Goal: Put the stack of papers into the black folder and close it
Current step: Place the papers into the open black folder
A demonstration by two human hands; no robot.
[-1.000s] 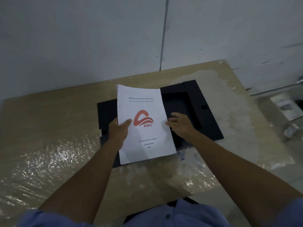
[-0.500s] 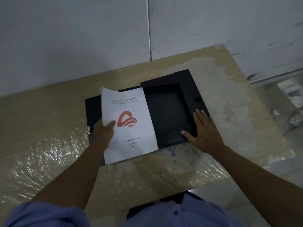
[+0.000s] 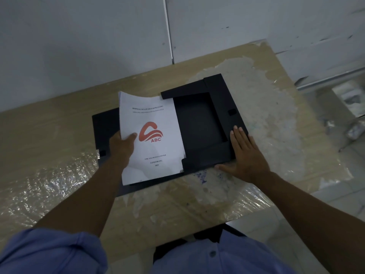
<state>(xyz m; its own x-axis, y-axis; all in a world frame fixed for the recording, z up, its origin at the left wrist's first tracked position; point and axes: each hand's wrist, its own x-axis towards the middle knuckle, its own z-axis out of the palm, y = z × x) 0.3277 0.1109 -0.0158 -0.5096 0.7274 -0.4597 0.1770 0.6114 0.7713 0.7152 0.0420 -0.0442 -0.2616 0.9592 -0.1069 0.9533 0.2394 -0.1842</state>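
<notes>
Both forearms reach forward, bare below rolled blue sleeves. The left hand [image 3: 122,146] pinches the stack of papers [image 3: 152,139] at its left edge, thumb on top. The right hand [image 3: 245,157] lies flat, palm down, fingers together, right of that stack.

bare workroom, plastic-wrapped table [image 3: 59,155], panelled wall [image 3: 98,46]

Right hand [image 3: 245,155] gone from the stack of papers [image 3: 151,137], now flat on the black folder [image 3: 199,123] at its right flap; stack carried leftward, clearing the tray.
</notes>
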